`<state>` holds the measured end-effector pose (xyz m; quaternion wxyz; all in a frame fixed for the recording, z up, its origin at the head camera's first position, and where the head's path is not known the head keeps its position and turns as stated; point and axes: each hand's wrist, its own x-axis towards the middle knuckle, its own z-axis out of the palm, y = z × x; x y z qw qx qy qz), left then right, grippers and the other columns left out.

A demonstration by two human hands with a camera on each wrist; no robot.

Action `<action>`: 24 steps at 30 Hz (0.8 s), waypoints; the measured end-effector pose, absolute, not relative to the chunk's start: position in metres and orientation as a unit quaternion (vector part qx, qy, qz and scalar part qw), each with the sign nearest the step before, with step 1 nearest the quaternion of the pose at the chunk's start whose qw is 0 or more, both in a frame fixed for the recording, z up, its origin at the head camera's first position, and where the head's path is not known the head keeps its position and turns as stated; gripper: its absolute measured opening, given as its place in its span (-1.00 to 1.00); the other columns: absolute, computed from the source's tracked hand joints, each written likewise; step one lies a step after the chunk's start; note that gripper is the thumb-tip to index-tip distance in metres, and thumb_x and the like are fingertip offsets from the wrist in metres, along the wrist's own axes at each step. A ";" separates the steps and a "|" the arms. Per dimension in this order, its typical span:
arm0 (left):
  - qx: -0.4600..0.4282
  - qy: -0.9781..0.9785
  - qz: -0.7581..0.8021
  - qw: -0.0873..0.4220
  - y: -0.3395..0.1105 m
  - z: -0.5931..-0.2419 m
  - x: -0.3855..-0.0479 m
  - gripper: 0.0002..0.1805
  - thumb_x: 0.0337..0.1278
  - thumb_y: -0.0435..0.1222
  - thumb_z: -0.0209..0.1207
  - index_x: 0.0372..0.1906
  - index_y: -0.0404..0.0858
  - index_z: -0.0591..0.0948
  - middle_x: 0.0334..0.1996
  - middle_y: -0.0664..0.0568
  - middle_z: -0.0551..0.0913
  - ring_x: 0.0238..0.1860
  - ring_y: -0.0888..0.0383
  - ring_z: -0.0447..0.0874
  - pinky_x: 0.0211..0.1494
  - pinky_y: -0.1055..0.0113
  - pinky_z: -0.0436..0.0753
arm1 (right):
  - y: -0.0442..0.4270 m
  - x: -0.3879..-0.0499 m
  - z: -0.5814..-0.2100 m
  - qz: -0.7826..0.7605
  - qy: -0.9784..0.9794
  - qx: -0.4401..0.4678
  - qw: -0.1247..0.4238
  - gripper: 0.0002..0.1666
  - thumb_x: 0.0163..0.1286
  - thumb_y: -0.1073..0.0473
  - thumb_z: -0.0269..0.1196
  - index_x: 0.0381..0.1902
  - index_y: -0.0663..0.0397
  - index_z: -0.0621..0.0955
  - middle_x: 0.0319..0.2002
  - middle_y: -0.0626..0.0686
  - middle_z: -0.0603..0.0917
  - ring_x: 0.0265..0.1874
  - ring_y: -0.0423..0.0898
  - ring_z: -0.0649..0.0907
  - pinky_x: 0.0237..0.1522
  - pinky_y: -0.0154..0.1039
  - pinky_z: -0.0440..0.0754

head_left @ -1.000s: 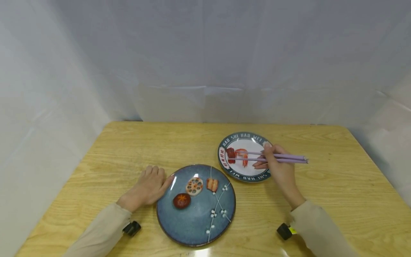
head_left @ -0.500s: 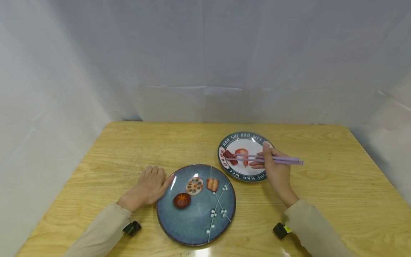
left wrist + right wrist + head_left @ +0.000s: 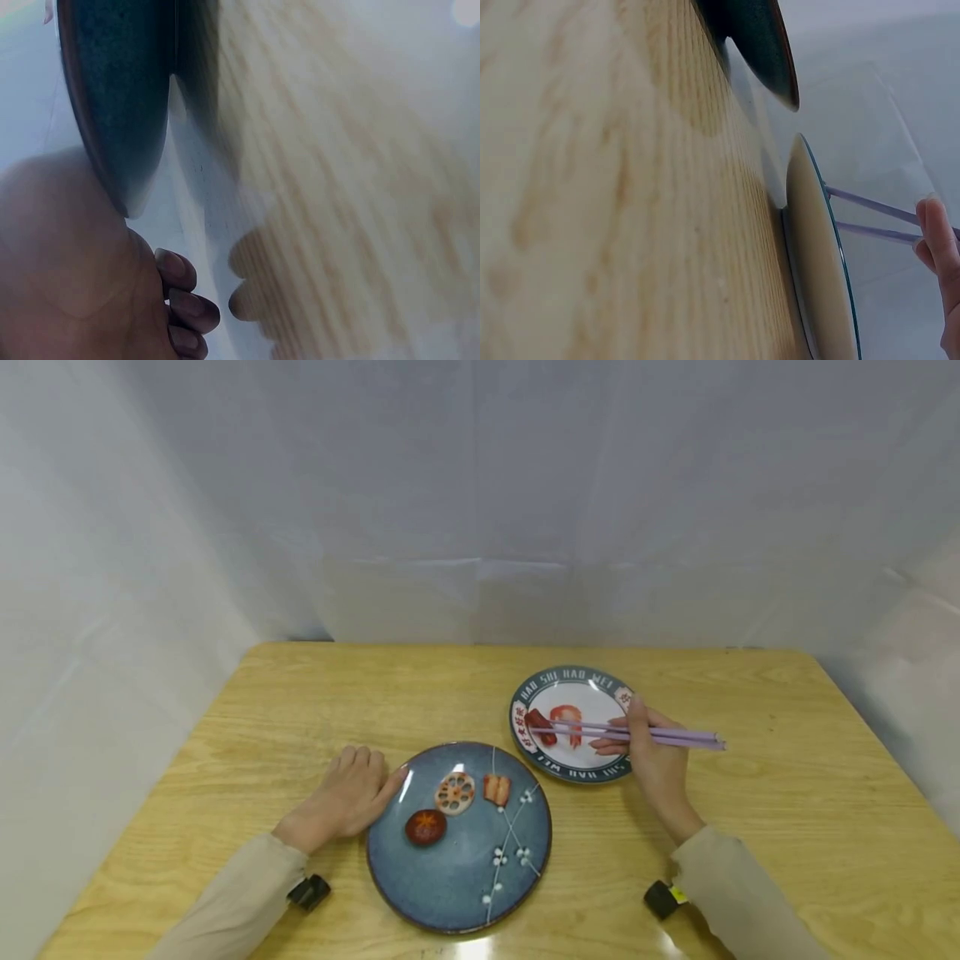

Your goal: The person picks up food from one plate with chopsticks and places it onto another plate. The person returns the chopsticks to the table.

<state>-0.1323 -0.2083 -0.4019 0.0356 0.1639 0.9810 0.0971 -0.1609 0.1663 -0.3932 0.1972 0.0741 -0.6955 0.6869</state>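
Observation:
In the head view my right hand (image 3: 654, 760) grips a pair of lilac chopsticks (image 3: 678, 738) over the small patterned plate (image 3: 573, 768). Their tips lie at a dark red piece of food (image 3: 541, 727); whether they pinch it is too small to tell. Just right of it lies an orange-and-white shrimp (image 3: 567, 724). My left hand (image 3: 343, 797) rests at the large blue plate (image 3: 457, 893), its thumb lying on the rim and its other fingers bent down outside it. On that plate are a lotus root slice (image 3: 454, 793), a brown mushroom cap (image 3: 425, 827) and a browned meat piece (image 3: 496, 790).
Both plates stand on a wooden table (image 3: 300, 710), the small one behind and right of the large one. A pale sheet (image 3: 480, 510) hangs behind the table and along its sides. In the right wrist view the small plate's rim (image 3: 821, 247) is raised above the tabletop.
The dark red piece has turned from upright to slanting under the chopstick tips. My right hand shifted slightly left, then back right. My left hand has stayed in place.

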 end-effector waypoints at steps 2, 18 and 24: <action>0.164 0.981 0.096 0.035 -0.209 -0.403 -0.133 -0.56 0.49 -0.02 -0.18 -0.46 -0.25 0.32 -0.45 -0.06 0.27 -0.32 -0.05 0.26 -0.20 0.05 0.30 | 0.166 -0.160 -0.392 0.691 -0.691 0.076 0.196 -0.46 0.57 0.10 -0.05 -0.36 0.52 0.59 -0.52 0.52 0.60 -0.64 -0.07 0.71 -0.58 -0.17 0.62; 0.158 0.982 0.097 0.028 -0.208 -0.402 -0.133 -0.54 0.48 0.00 -0.17 -0.48 -0.24 0.31 -0.46 -0.06 0.27 -0.32 -0.06 0.27 -0.22 0.05 0.31 | 0.167 -0.159 -0.390 0.697 -0.685 0.066 0.199 -0.42 0.55 0.04 -0.01 -0.37 0.52 0.59 -0.59 0.18 0.69 -0.65 -0.05 0.71 -0.58 -0.16 0.62; 0.151 0.983 0.099 0.031 -0.209 -0.403 -0.133 -0.55 0.48 0.00 -0.17 -0.48 -0.24 0.30 -0.46 -0.05 0.27 -0.32 -0.05 0.27 -0.23 0.08 0.29 | 0.166 -0.158 -0.388 0.704 -0.678 0.073 0.198 -0.41 0.54 0.05 -0.01 -0.36 0.59 0.57 -0.60 0.26 0.67 -0.66 -0.05 0.71 -0.59 -0.16 0.61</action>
